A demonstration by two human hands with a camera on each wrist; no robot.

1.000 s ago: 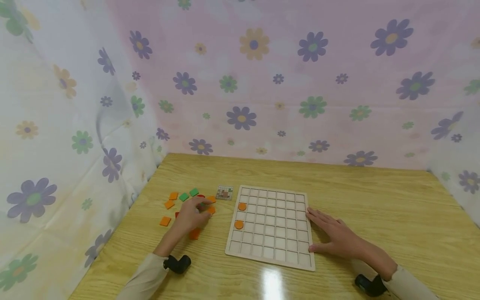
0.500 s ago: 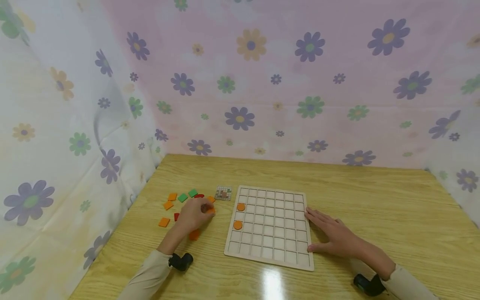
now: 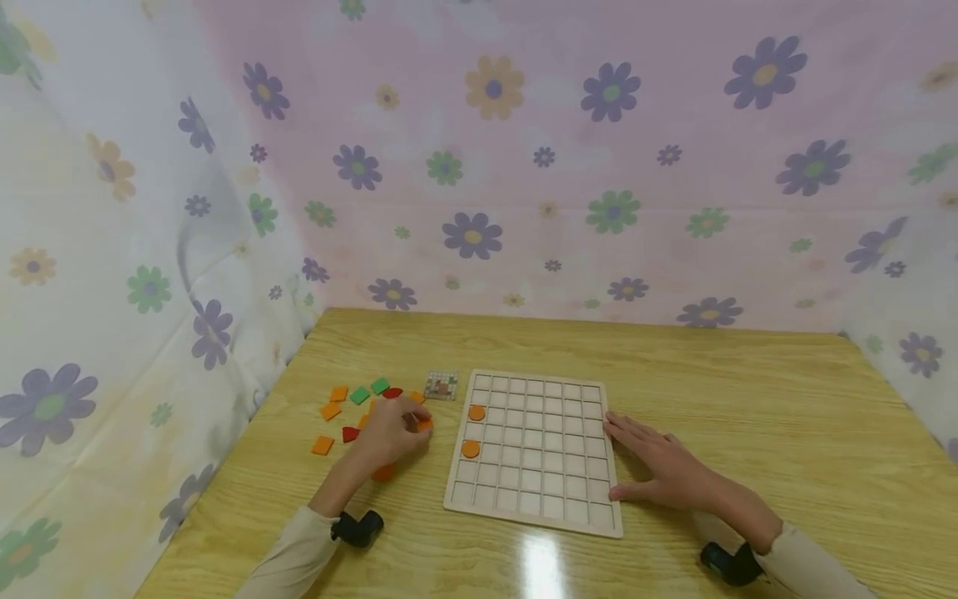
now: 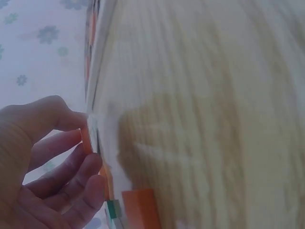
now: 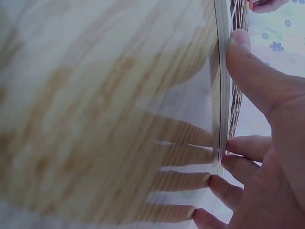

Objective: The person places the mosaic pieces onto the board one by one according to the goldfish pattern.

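Note:
My left hand [image 3: 391,433] pinches an orange tile [image 4: 86,138] between thumb and fingers, low over the loose pieces left of the board. In the head view the same orange tile shows just past the fingertips. The pale wooden grid board [image 3: 542,521] lies flat in the middle, with two round orange pieces [image 3: 476,413] in its leftmost column. My right hand [image 3: 666,470] rests against the board's right edge, fingers spread and thumb apart. In the right wrist view, thumb and fingertips touch the board's side [image 5: 222,95].
Around the left hand lie orange tiles [image 3: 323,445], green tiles [image 3: 360,395] and red pieces [image 3: 392,393]. A small patterned card [image 3: 441,385] sits near the board's back left corner. Flowered cloth [image 3: 524,208] hangs behind the wooden table [image 3: 718,374] and at its sides.
My left hand's fingers have closed on an orange tile and drawn slightly toward the board. My right hand stays at the board's edge. The whole view has shifted slightly.

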